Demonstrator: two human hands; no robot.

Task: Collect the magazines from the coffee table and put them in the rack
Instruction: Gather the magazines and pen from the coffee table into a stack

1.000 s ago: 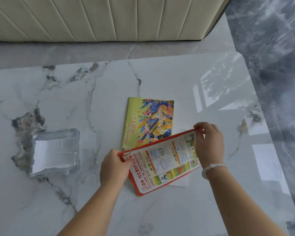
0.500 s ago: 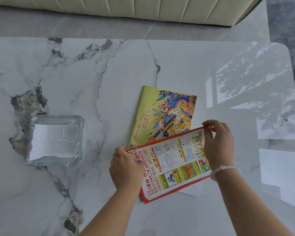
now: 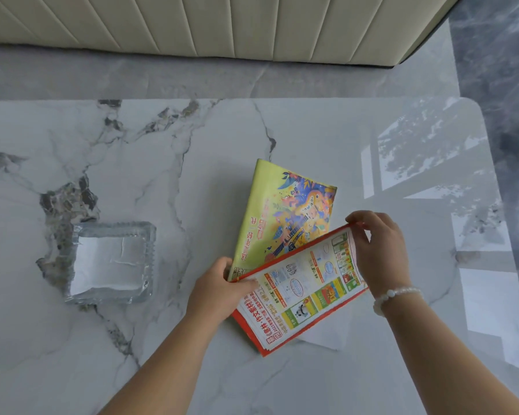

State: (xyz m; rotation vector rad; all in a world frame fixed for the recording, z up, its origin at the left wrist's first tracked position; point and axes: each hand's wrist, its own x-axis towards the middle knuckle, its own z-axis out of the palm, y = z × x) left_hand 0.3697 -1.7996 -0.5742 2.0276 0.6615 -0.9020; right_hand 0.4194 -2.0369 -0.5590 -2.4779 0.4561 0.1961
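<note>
On the white marble coffee table with grey veins [image 3: 192,369], the square clear glass ashtray [image 3: 111,262] stands well to the left of the magazines, apart from both of them and not in the way. The left hand [image 3: 219,290] grips the left corner of the red-bordered magazine with printed adverts [image 3: 300,290], its thumb lying on the top page and the other fingers below. This magazine is tilted and covers the near part of the yellow magazine with a colourful guitar drawing [image 3: 282,214], which lies flat on the table just behind it. A white sheet of paper [image 3: 327,336] shows a little from under the red one (only its corner is visible). The right hand [image 3: 381,253], with a white bead bracelet [image 3: 396,296] at the wrist, pinches the far right corner of the red-bordered magazine. Behind the table runs the cream ribbed sofa front [image 3: 222,22].
</note>
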